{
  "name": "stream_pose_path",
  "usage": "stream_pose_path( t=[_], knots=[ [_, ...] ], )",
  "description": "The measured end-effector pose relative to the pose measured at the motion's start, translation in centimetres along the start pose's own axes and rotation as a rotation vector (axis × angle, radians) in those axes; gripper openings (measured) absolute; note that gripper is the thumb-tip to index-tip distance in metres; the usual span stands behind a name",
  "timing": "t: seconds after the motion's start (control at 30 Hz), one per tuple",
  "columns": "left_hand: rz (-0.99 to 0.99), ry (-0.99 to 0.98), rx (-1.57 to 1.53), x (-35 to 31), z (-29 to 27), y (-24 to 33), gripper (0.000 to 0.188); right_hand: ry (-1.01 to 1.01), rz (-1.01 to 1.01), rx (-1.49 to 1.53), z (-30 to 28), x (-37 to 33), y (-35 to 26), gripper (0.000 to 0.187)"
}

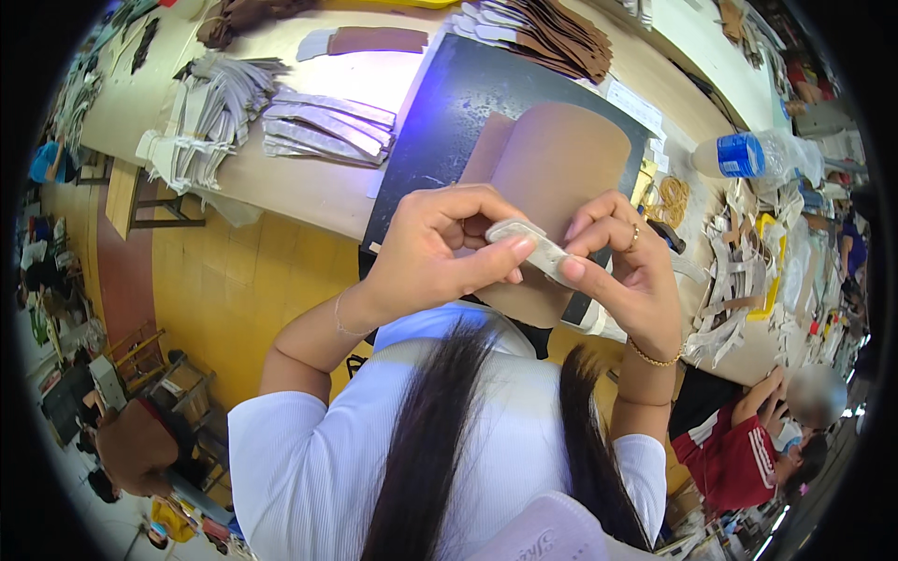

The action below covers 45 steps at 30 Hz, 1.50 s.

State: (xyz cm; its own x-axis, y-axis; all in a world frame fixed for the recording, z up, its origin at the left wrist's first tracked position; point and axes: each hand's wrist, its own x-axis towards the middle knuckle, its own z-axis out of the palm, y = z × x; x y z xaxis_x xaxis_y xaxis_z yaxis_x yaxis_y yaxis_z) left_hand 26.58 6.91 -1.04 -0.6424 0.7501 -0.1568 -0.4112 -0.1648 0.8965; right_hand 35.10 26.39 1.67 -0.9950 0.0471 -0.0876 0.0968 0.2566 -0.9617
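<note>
I hold a pale grey strip between my two hands, in front of my chest and over a brown sheet. My left hand grips the strip's upper-left end, with the thumb pressed flat on the face towards me and the fingers curled in behind. My right hand has its thumb and bent forefinger at the lower-right end; the pinch looks light, and I cannot tell how firmly those tips close on it.

The strip's long axis slants from upper left down to lower right, running from one thumb towards the other, so it lies to the right of my left hand and to the left of my right hand. Neither hand is the nearer, since both are at it, though the left covers more of its length. At the left end its edge looks layered, but I cannot make out whether that is a fold or several pieces together.

Beneath, the brown sheet lies over a dark board on the tabletop, and its near part reaches past the board's edge towards me. Bundled grey strips lie beyond my left hand; a clear bottle lies off to the right.
</note>
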Motion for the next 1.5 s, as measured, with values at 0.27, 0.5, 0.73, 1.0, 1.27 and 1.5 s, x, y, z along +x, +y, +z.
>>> stream_pose_path(
  t=[0.27, 0.5, 0.73, 1.0, 1.27, 1.5],
  knots=[
    [-0.024, 0.031, -0.075, 0.6, -1.4, 0.0, 0.014, 0.089, -0.034, -0.074, 0.6, 0.4, -0.5, 0.026],
    [0.14, 0.289, 0.103, 0.5, -15.6, 1.9, 0.015, 0.282, -0.127, 0.017, -2.2, -1.1, 2.0, 0.045],
    [-0.074, 0.552, 0.422, 0.8, -27.6, 1.8, 0.024, 0.325, -0.112, 0.064, -2.6, -1.4, 2.7, 0.032],
    [-0.126, 0.705, 0.814, 2.6, -29.1, 2.4, 0.029, 0.411, -0.141, 0.043, -4.2, -2.7, 4.0, 0.026],
    [0.325, 0.6, 1.672, 10.7, -30.3, 1.7, 0.026, 0.688, 0.029, 0.07, -5.8, -5.4, 7.2, 0.014],
    [0.244, 0.505, 1.837, 14.1, -33.2, 1.5, 0.023, 0.885, 0.18, 0.037, -7.4, -10.7, 10.1, 0.013]
  ],
)
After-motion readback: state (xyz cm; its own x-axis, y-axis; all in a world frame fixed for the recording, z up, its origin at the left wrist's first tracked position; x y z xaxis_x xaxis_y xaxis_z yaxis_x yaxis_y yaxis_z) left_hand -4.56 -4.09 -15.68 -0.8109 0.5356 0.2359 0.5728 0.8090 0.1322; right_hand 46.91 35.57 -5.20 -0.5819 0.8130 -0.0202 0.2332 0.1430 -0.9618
